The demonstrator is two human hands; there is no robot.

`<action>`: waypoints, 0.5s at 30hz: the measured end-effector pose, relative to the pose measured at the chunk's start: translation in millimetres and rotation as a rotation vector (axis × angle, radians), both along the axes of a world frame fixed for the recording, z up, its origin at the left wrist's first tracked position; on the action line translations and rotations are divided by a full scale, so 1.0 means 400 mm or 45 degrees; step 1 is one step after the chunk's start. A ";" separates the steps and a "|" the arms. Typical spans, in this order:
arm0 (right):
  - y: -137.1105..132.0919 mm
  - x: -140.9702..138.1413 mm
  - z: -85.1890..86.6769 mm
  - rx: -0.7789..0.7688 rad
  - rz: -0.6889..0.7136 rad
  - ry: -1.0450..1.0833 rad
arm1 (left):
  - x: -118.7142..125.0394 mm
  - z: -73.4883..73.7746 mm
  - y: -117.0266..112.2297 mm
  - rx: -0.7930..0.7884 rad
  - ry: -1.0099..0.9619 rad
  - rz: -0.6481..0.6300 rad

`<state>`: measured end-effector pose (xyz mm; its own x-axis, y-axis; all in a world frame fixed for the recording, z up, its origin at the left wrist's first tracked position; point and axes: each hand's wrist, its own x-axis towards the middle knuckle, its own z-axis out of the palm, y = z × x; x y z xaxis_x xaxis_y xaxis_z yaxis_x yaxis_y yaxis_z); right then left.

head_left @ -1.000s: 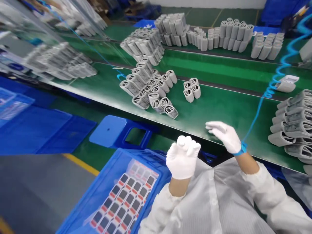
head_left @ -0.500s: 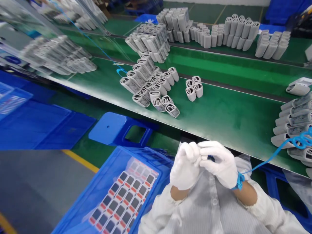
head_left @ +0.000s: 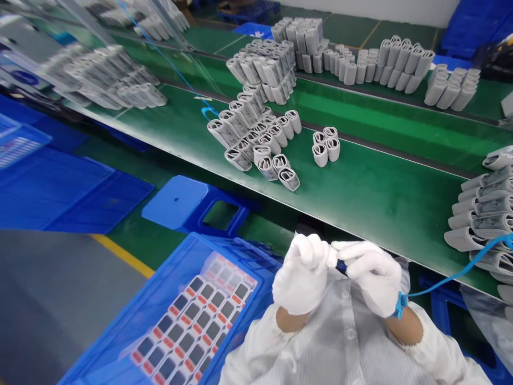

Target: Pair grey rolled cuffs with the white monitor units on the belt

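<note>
My left hand (head_left: pixel 301 275), in a white glove, is curled with its fingers folded in toward the palm. My right hand (head_left: pixel 374 278), also gloved, has its fingers held together and reaching toward the left fingertips. The two hands meet in front of my chest, just off the bench edge. Whatever is pinched between them is hidden by the gloves. Around my right wrist sits a blue wrist strap (head_left: pixel 401 306) with a coiled cord running off to the right.
A green workbench (head_left: pixel 385 198) carries rolled grey cuffs (head_left: pixel 256 131), a small cluster of them (head_left: pixel 326 145), and stacks at right (head_left: pixel 481 208). A blue crate (head_left: pixel 132 315) at my left holds trays of small screened devices (head_left: pixel 192 326). Beyond it stands a blue stool (head_left: pixel 176 200).
The view has shifted slightly, so the bench goods appear a little farther right. My right hand has drawn slightly rightward from the left one, its fingers straighter. My left hand stays curled.
</note>
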<state>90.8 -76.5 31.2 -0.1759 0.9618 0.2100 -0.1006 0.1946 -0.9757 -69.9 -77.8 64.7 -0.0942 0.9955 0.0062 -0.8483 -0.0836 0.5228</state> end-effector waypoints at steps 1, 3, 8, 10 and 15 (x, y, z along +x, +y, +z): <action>0.000 -0.002 0.003 -0.015 -0.012 -0.021 | -0.002 0.002 -0.001 0.004 -0.007 -0.007; 0.001 -0.006 0.011 -0.036 0.005 -0.101 | -0.004 0.002 -0.005 0.030 0.002 -0.045; 0.010 -0.012 0.032 0.075 0.053 -0.140 | 0.006 -0.031 -0.017 0.128 0.124 -0.059; 0.020 -0.016 0.033 0.140 0.055 -0.140 | 0.002 -0.051 -0.013 0.128 0.170 -0.044; 0.070 -0.008 -0.002 0.221 0.008 -0.238 | -0.090 -0.016 0.015 0.150 0.886 -0.103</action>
